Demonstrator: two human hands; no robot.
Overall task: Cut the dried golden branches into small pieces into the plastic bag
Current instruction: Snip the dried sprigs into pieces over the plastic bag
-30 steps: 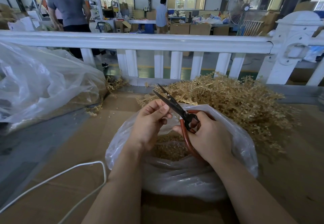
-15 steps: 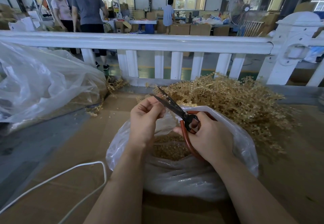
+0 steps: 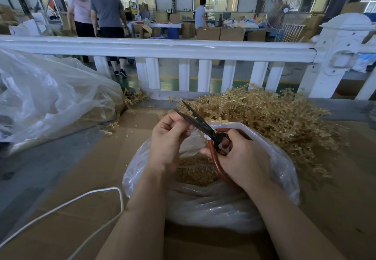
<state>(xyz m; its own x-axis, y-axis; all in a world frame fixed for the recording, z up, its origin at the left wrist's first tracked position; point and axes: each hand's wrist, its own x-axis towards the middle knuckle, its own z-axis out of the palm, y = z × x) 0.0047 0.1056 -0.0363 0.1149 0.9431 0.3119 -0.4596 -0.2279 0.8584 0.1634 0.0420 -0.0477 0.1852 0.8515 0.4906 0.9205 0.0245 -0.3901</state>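
A clear plastic bag [image 3: 203, 205] sits open on the cardboard in front of me, with small golden pieces [image 3: 195, 170] in its bottom. Behind it lies a big heap of dried golden branches [image 3: 274, 117]. My right hand [image 3: 242, 158] grips the red handles of black-bladed scissors [image 3: 199, 121], whose blades are slightly apart and point up-left. My left hand [image 3: 168, 137] hovers over the bag with its fingers pinched beside the lower blade; what it pinches is too small to make out.
A large clear bag [image 3: 50, 101] holding golden material lies at the left. A white cord [image 3: 81, 200] loops over the cardboard [image 3: 91, 168] at lower left. A white railing [image 3: 183, 50] runs behind the heap. Several people stand in the workshop beyond.
My left hand has lifted slightly and stays pinched by the blades. The scissors have barely moved. The people behind the railing have walked to the right.
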